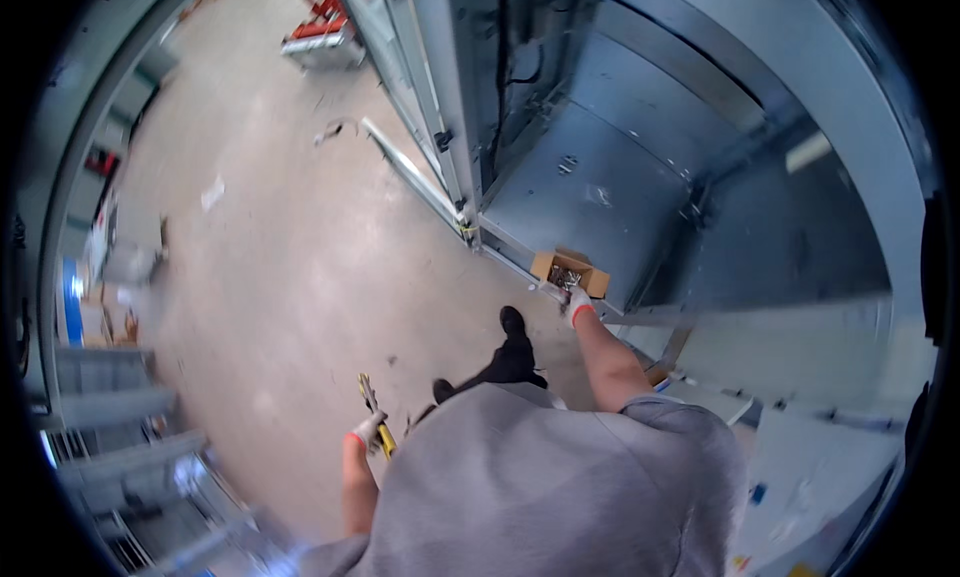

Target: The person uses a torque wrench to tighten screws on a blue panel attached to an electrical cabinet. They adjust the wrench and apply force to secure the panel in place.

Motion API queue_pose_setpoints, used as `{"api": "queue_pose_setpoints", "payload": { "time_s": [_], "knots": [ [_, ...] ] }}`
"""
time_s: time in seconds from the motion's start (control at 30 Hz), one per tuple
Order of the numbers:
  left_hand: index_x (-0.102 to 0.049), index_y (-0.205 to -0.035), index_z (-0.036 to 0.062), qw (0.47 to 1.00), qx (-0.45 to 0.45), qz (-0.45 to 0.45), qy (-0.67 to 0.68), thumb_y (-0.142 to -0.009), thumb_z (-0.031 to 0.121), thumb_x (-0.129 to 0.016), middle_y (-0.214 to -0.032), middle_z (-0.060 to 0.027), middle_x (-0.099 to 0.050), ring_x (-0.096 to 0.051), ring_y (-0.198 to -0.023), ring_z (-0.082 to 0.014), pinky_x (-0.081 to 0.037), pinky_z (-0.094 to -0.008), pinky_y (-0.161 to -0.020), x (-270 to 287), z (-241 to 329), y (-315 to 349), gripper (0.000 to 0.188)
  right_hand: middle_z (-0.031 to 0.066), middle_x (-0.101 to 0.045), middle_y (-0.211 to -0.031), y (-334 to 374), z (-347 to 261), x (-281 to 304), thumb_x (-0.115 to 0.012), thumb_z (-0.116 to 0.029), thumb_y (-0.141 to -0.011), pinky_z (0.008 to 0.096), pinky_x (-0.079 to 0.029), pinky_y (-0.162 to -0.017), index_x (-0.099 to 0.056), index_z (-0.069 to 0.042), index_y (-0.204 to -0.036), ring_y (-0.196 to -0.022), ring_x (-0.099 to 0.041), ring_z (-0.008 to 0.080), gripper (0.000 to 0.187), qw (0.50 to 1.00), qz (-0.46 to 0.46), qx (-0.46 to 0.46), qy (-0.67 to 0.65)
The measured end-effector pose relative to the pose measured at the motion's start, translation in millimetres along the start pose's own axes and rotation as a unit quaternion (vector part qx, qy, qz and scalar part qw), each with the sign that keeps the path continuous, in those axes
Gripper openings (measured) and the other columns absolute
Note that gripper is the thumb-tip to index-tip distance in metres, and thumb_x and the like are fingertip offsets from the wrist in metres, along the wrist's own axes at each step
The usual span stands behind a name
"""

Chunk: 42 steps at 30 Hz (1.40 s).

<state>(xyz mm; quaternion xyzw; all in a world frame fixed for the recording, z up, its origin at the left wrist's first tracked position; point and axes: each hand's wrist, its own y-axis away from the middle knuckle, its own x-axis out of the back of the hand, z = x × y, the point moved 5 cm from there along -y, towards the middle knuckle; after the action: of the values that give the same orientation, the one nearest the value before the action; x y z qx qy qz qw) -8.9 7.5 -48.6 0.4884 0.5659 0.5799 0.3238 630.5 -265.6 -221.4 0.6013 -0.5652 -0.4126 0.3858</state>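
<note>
Grey shirt bulks nearest; past it, a pale metal strip lies on the floor beside an open metal cabinet, loose bits scattered inside; at the cabinet's lower edge an open cardboard box holds small metal pieces; the right hand is at its near side, though whether it grips any I cannot tell; the left hand is wrapped round a yellow-handled tool.
</note>
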Motion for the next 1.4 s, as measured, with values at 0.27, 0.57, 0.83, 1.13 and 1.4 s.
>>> {"api": "queue_pose_setpoints", "payload": {
  "time_s": [0.27,0.57,0.83,1.13,1.4],
  "knots": [
    [-0.076,-0.111,0.0081,0.997,-0.018,-0.069,-0.027,-0.087,0.075,-0.060,-0.097,-0.0145,-0.073,-0.068,-0.088,-0.0316,-0.054,-0.0441,-0.081,-107,61,17,0.073,-0.0048,-0.059,-0.077,-102,-128,-61,-0.050,-0.036,-0.108,0.0382,-0.050,-0.068,-0.063,-0.021,-0.090,-0.070,-0.056,0.0187,0.027,0.996,-0.056,-0.062,0.041],
    [-0.069,-0.088,0.0171,0.968,0.066,-0.101,0.220,-0.080,0.070,-0.065,-0.077,-0.0060,-0.069,-0.059,-0.059,-0.0214,-0.044,-0.0374,-0.057,-161,74,23,0.054,0.0107,-0.079,-0.095,-159,-200,-34,-0.058,-0.058,-0.102,0.0475,-0.058,-0.081,-0.080,-0.008,-0.101,-0.086,-0.074,0.0348,0.055,0.866,0.156,0.117,0.461],
    [-0.073,-0.131,0.0131,0.976,0.027,-0.017,0.214,-0.088,0.068,-0.066,-0.129,-0.0143,-0.073,-0.070,-0.109,-0.0272,-0.054,-0.0435,-0.096,-170,106,82,0.070,0.0144,-0.052,-0.164,-153,-253,-125,-0.048,-0.043,-0.107,0.0474,-0.046,-0.119,-0.059,-0.012,-0.151,-0.148,-0.051,0.0383,0.055,0.287,-0.113,0.281,0.909],
    [-0.043,-0.167,0.0124,0.961,0.110,-0.020,0.252,-0.080,0.073,-0.069,-0.169,-0.0261,-0.040,-0.044,-0.151,-0.0411,-0.037,-0.0528,-0.122,-167,105,137,0.109,0.0147,-0.056,-0.160,-142,-197,-180,-0.049,-0.042,-0.107,0.0460,-0.048,-0.116,-0.062,-0.012,-0.148,-0.145,-0.054,0.0372,0.053,0.137,-0.105,0.166,0.971],
    [-0.034,-0.171,0.0191,0.951,0.103,-0.081,0.280,-0.081,0.076,-0.066,-0.177,-0.0203,-0.027,-0.030,-0.160,-0.0378,-0.029,-0.0557,-0.125,-198,97,127,0.111,0.0150,-0.059,-0.156,-144,-222,-153,-0.050,-0.041,-0.107,0.0447,-0.049,-0.114,-0.064,-0.011,-0.146,-0.142,-0.057,0.0363,0.051,0.166,-0.089,0.142,0.972]
  ]
}}
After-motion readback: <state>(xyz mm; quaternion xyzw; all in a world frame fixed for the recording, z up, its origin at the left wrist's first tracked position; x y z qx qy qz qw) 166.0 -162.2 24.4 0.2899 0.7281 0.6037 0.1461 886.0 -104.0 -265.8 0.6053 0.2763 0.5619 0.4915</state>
